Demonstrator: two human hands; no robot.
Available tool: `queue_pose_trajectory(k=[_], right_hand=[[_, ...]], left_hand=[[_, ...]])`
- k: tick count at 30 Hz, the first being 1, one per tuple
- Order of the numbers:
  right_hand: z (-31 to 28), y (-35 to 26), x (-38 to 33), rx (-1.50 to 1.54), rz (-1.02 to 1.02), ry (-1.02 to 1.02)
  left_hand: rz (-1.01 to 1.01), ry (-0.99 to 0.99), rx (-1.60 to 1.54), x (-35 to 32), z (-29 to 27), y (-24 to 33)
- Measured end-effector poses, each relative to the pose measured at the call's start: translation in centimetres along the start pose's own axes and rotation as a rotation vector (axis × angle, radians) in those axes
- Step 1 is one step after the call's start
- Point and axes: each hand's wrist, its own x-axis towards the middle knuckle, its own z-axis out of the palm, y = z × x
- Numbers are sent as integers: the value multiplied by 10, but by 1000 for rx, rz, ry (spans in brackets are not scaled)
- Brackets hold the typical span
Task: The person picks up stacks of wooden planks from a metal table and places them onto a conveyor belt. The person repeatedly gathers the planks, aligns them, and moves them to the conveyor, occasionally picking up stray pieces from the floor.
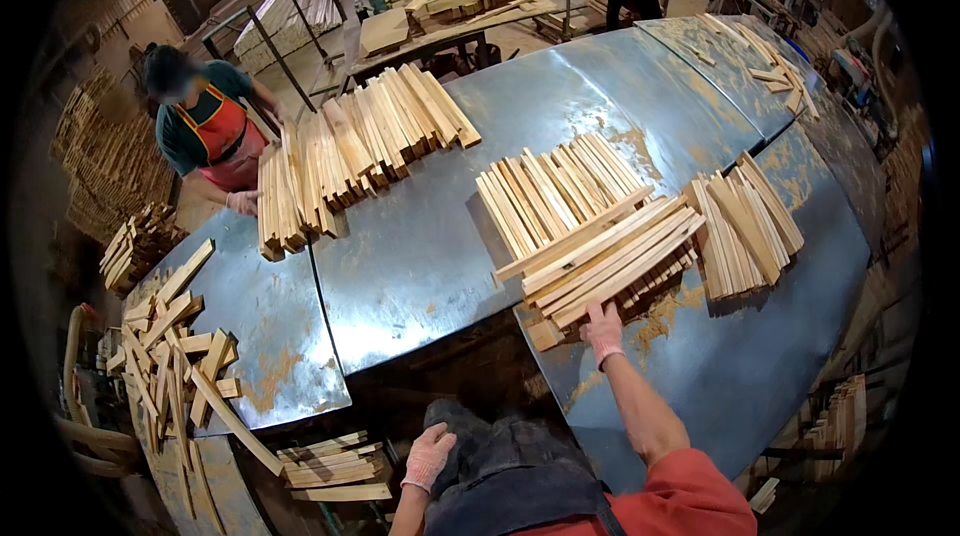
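Slats (612, 258) laid crosswise form a loose bundle atop other wood on the right part of the metal table (430, 306), near its front edge. The right hand (603, 334), gloved, has its fingers at the bundle's near side; whether they pinch a slat or only press against it, I cannot tell. The left hand (428, 458), also gloved, hangs just below the table's front edge by the dark apron (530, 486), fingers loosely curled together with nothing visible in them. Farther in on the table, a lengthwise row (555, 191) touches the bundle; a fanned group (740, 236) lies toward the table's right end. A co-worker (220, 126) stands at the table's far-left edge. The step in hand seems to be gathering or squaring the bundle; a next move calls for an even grip, perhaps with both hands.
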Motion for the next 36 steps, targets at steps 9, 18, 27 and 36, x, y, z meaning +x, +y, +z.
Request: queue_pose_trajectory(k=[9,18,27,36], right_hand=[[33,33,-112,144,267,-205],[241,-48,-62,-70,252,-642],[422,-79,170,-327,43,-452],[537,-83,383,-500,-287,-179]], left_hand=[[13,-36,-148,124,-56,-9],[94,-1,56,206,-144,36],[-81,93,-54,230,-174,-10],[-323,170,-190,242,-162,29]])
